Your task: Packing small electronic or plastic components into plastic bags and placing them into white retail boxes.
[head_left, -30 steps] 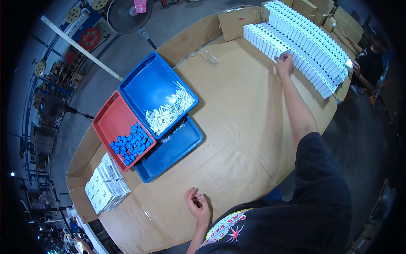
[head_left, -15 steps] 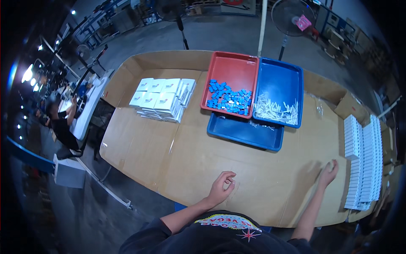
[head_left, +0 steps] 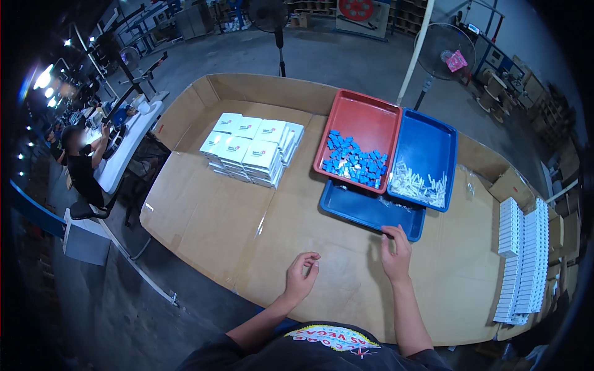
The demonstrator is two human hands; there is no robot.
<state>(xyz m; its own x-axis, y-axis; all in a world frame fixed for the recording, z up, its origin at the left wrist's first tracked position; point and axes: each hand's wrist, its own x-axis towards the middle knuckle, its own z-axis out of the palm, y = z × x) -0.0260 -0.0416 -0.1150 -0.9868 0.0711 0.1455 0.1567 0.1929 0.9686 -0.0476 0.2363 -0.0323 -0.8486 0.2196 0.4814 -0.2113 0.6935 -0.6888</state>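
My left hand hovers over the near middle of the cardboard surface, its fingers loosely curled and the thumb apart, with nothing visible in it. My right hand is open and empty, its fingertips close to the near edge of the empty-looking lower blue tray. Beyond it, a red tray contains many small blue pieces that look like plug-shaped parts. Beside that, a blue tray has a heap of thin white pieces at its near end.
Stacked flat white boxes stand at the far left of the cardboard-lined table. Long rows of white boxes line the right side. Cardboard walls rise at the back. A person sits at another table on the left.
My right hand has swung left from beside the right-hand box rows to the lower blue tray. The left hand has shifted slightly left in the picture, and the whole view has tilted.
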